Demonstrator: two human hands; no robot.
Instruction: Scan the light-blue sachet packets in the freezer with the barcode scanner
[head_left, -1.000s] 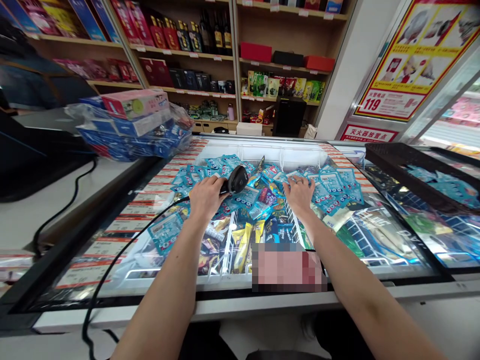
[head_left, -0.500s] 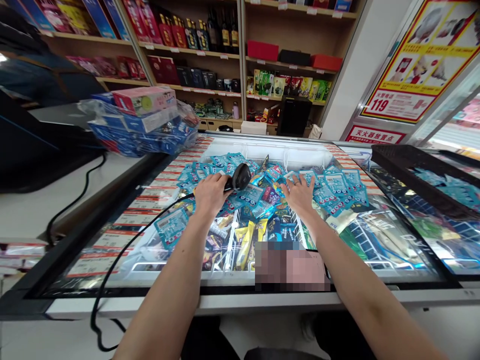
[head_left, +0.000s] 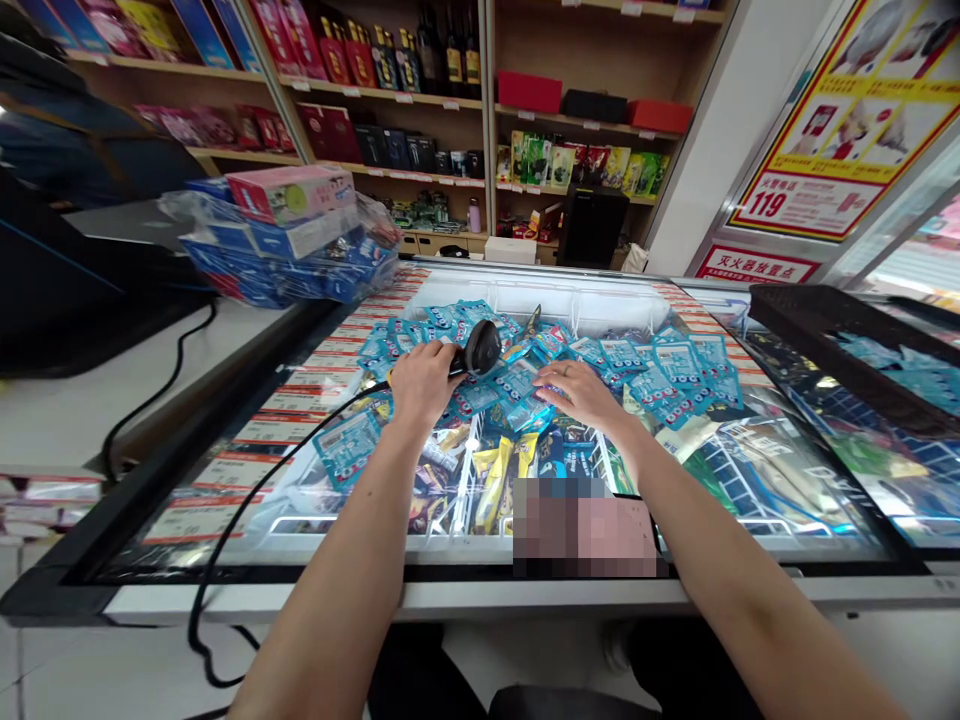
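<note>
Two bare hands work at the centre of the frame over an open chest freezer [head_left: 450, 592]. The left hand [head_left: 420, 385] is closed around the grip of a black barcode scanner [head_left: 481, 347], whose head points right, toward the other hand. The scanner's cable [head_left: 247, 505] trails down to the lower left. The right hand [head_left: 583, 397], just right of the scanner, lies flat with its fingers lightly spread on a heap of blue packets [head_left: 664, 365]. Its fingertips touch one packet [head_left: 519, 398] just below the scanner head. Wrapped boxes [head_left: 289, 235] sit at the upper left and a black basket [head_left: 825, 335] at the right.
</note>
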